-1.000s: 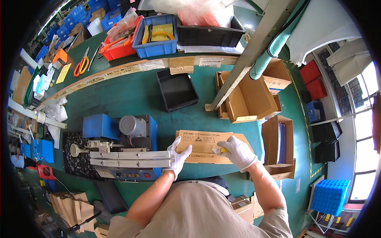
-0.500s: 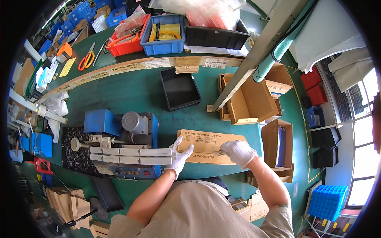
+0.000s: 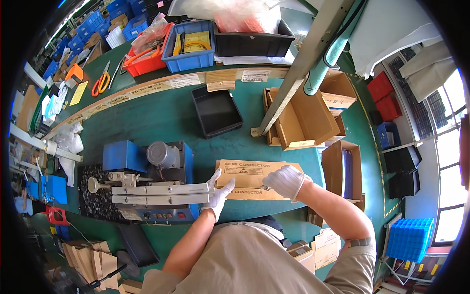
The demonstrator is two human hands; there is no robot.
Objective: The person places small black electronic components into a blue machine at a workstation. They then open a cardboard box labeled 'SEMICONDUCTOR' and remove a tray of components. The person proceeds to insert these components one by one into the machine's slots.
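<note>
Touching the left end of a cardboard box (image 3: pixel 245 177) on the green desk (image 3: pixel 156 110), the left hand (image 3: pixel 219 196) has its grip spread beside a blue machine (image 3: pixel 159 191). Over the box's right half, the right hand (image 3: pixel 286 183) has its grip clenched around a small tool (image 3: pixel 265 187), mostly hidden from view.

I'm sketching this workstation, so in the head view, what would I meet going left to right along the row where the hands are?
Blue-and-grey machine, left gloved hand, exposed middle of the printed cardboard, right gloved hand, open brown carton.
</note>
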